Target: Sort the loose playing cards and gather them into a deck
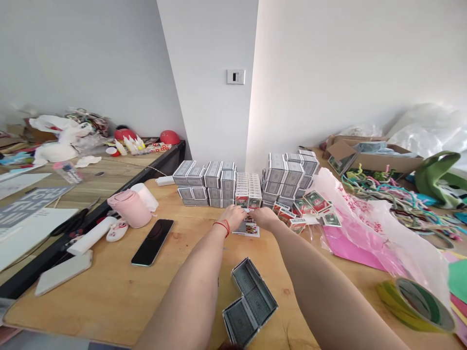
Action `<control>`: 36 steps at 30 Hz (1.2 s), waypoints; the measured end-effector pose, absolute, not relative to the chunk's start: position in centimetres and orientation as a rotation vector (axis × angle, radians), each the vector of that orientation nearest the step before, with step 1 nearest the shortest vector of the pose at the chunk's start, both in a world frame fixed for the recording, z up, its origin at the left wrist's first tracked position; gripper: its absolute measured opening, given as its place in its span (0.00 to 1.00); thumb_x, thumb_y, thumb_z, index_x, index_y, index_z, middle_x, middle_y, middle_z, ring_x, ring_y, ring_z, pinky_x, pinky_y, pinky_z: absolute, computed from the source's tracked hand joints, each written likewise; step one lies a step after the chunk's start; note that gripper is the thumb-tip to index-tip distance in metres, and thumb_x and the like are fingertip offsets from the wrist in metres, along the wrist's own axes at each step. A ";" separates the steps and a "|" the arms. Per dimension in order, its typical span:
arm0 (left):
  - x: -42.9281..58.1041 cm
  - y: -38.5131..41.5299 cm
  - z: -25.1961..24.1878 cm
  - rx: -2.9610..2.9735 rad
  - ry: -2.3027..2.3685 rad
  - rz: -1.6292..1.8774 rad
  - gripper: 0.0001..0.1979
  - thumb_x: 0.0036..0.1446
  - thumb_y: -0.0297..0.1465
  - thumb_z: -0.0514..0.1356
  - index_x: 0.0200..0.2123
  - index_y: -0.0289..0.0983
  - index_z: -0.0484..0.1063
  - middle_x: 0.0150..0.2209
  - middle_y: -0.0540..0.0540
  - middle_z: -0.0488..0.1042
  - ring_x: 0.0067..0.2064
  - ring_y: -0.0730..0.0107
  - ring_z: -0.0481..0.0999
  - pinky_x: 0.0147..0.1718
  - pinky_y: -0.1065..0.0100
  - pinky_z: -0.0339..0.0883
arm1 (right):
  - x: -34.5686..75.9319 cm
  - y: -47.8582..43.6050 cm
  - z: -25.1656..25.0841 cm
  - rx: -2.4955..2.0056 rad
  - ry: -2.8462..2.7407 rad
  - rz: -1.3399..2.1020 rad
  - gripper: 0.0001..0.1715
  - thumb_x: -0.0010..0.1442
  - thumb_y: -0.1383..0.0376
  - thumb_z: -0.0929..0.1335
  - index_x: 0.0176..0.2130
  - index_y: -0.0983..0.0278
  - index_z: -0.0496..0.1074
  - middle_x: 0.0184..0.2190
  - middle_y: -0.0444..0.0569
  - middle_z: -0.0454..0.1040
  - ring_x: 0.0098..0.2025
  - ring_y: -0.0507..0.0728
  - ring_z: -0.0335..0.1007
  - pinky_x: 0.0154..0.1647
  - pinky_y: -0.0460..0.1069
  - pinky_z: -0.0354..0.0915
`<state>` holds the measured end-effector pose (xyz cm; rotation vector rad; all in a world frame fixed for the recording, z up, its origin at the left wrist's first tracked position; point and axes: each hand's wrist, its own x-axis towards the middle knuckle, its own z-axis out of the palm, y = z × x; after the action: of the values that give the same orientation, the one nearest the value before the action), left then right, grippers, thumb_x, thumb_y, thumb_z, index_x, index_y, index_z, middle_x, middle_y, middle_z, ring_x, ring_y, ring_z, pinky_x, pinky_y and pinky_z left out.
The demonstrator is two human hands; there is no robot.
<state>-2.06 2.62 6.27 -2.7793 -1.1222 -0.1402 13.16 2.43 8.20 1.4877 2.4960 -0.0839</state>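
Reaching to playing cards [251,229], left hand [235,215] and right hand [263,218] sit close together; grip on either, cannot tell. Stacked card packs [248,186] just behind, on counter [175,287].

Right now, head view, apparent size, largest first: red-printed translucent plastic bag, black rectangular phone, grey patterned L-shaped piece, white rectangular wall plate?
1. Plastic bag
2. L-shaped piece
3. Phone
4. Wall plate
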 end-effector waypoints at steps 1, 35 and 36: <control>-2.2 2.7 6.5 -2.775 -1.140 -0.139 0.08 0.50 0.22 0.51 0.31 0.34 0.68 0.32 0.42 0.70 0.39 0.67 0.67 0.37 0.65 0.58 | 13.1 2.6 8.3 1.505 2.502 -0.094 0.13 0.53 0.72 0.60 0.36 0.66 0.70 0.36 0.57 0.73 0.41 0.59 0.68 0.37 0.48 0.59; 0.4 0.2 -1.1 -2.385 -2.335 -1.644 0.15 0.58 0.36 0.40 0.29 0.36 0.60 0.28 0.46 0.69 0.29 0.72 0.70 0.28 0.71 0.62 | 10.9 -1.2 -1.5 2.506 2.471 -2.173 0.22 0.50 0.46 0.59 0.24 0.62 0.60 0.13 0.40 0.62 0.13 0.49 0.56 0.14 0.44 0.54; 0.5 0.2 -1.0 -2.428 -2.320 -1.594 0.15 0.57 0.37 0.41 0.28 0.36 0.61 0.27 0.46 0.70 0.29 0.71 0.70 0.27 0.71 0.61 | 10.8 -1.2 -1.5 2.538 2.449 -2.188 0.22 0.50 0.46 0.59 0.27 0.62 0.61 0.14 0.40 0.62 0.13 0.50 0.56 0.14 0.44 0.54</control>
<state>0.49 0.21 -1.03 -2.4279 -2.3200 -1.5941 10.81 -1.16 -1.53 2.5376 2.4493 -2.1878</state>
